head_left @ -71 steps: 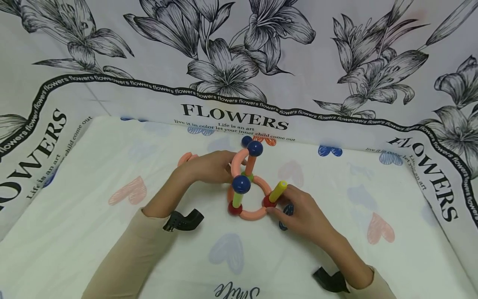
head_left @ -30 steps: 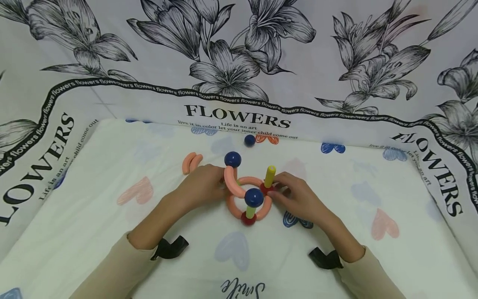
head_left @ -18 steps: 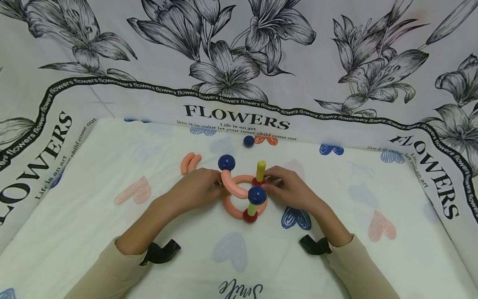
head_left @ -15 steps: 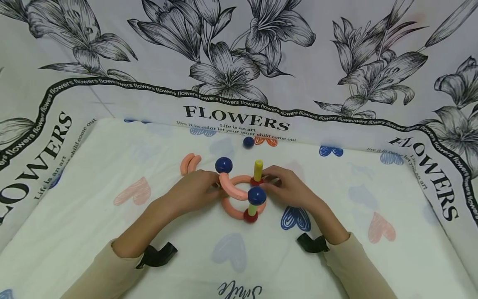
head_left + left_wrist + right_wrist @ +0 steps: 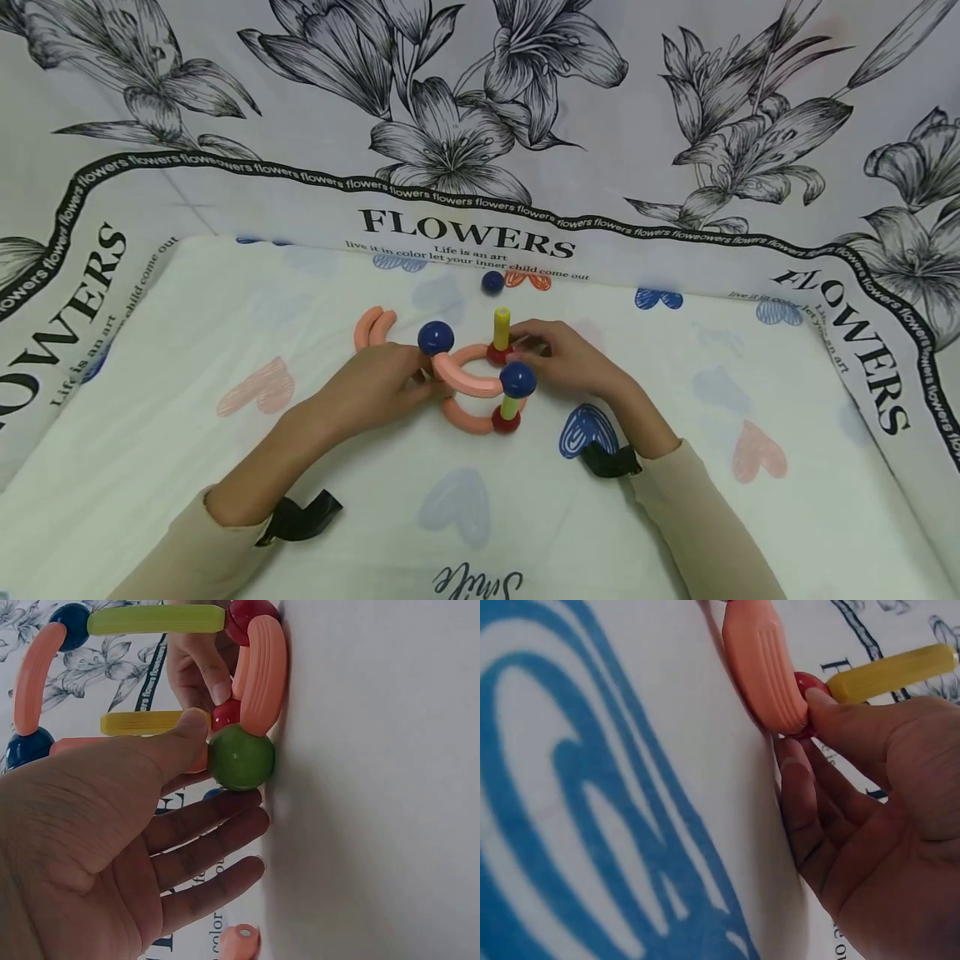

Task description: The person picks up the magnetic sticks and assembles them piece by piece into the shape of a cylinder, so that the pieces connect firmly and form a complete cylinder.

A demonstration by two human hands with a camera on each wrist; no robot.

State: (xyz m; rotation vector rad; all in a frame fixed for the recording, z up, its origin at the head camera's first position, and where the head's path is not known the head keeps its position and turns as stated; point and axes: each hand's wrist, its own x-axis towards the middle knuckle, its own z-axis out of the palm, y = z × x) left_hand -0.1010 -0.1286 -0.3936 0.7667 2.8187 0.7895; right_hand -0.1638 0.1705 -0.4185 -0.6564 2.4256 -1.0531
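A magnetic ball-and-stick model stands on the cloth in the head view. Its base ring of curved orange rods (image 5: 471, 420) joins red balls (image 5: 506, 419) and a green ball (image 5: 241, 757). A yellow rod (image 5: 502, 330), a light green rod (image 5: 157, 620) and an orange rod rise from it. Blue balls (image 5: 436, 337) top the green and orange uprights, linked by a curved orange rod (image 5: 468, 377). My left hand (image 5: 382, 385) pinches the orange upright just above the green ball, other fingers extended. My right hand (image 5: 562, 354) pinches the red ball under the yellow rod.
Two loose curved orange rods (image 5: 373, 327) lie beyond my left hand. A loose blue ball (image 5: 492, 282) sits at the far side, near where the flower-printed backdrop (image 5: 465, 225) meets the heart-printed cloth (image 5: 360, 517). Each wrist carries a black mount (image 5: 303, 517).
Between my hands the model has turned counterclockwise as seen from above. The yellow rod has swung away and left, the light green upright to the right. The loose orange rods are more exposed.
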